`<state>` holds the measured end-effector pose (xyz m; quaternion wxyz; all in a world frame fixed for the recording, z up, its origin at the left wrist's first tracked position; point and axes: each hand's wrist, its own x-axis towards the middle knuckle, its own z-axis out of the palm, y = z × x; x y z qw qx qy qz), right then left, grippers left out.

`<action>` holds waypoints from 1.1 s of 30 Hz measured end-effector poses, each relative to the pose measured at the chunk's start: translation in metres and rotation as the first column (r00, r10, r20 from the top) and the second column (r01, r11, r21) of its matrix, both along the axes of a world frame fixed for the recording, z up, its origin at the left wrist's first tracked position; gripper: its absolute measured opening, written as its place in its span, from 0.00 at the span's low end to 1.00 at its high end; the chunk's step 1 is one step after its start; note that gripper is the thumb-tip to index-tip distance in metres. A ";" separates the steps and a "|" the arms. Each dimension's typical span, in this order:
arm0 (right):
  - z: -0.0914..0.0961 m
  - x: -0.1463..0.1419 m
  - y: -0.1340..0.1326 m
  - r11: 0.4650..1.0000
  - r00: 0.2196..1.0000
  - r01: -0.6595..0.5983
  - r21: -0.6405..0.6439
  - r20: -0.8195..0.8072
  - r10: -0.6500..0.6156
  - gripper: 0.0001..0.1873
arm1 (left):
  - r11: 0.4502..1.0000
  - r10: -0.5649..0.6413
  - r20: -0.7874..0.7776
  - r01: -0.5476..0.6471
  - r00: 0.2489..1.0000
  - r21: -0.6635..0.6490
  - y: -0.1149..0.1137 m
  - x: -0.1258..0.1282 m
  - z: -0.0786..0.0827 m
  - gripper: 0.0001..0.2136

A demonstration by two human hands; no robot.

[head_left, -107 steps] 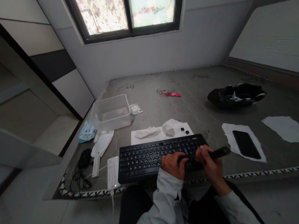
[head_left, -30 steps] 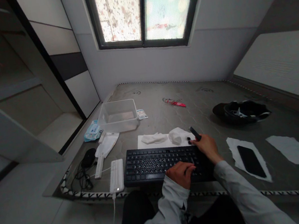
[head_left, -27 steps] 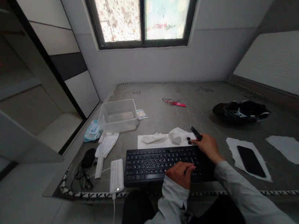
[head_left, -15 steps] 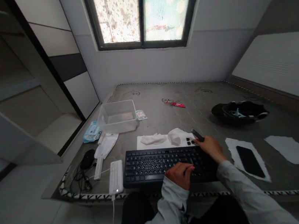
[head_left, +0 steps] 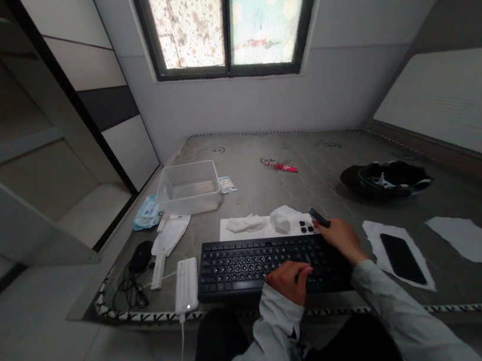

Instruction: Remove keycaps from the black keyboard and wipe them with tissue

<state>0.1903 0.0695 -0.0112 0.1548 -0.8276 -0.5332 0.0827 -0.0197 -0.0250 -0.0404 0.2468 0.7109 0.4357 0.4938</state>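
Now the right hand (head_left: 341, 237) is extended past the far right corner of the black keyboard (head_left: 265, 260), fingers closed on a slim dark tool (head_left: 318, 218) whose tip points away from the keyboard. Just beyond the keyboard's far edge three loose black keycaps (head_left: 306, 227) lie on a white paper sheet (head_left: 257, 229); a second ago only two showed there, so one more has been added beside the tool tip. The left hand (head_left: 291, 278) stays curled on the keyboard's near right keys, pressing down, nothing visibly gripped in it. Compared with a few seconds back, when both hands worked close together over the right end of the keyboard, they are now apart. Crumpled white wipes (head_left: 273, 219) sit on the same sheet, left of the keycaps. Left of the keyboard: a white power strip (head_left: 185, 277), a dark mouse (head_left: 139, 256). Far-left of it, a clear plastic tub (head_left: 188, 186). Right of the keyboard, a black phone (head_left: 398, 250) on torn paper; beyond that, a black helmet (head_left: 386, 176).
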 end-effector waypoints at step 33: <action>-0.011 -0.098 -0.096 0.815 0.008 0.392 0.427 -0.888 0.461 0.26 | 0.949 -0.267 -0.526 0.126 0.808 -0.288 0.015 -0.019 0.005 0.15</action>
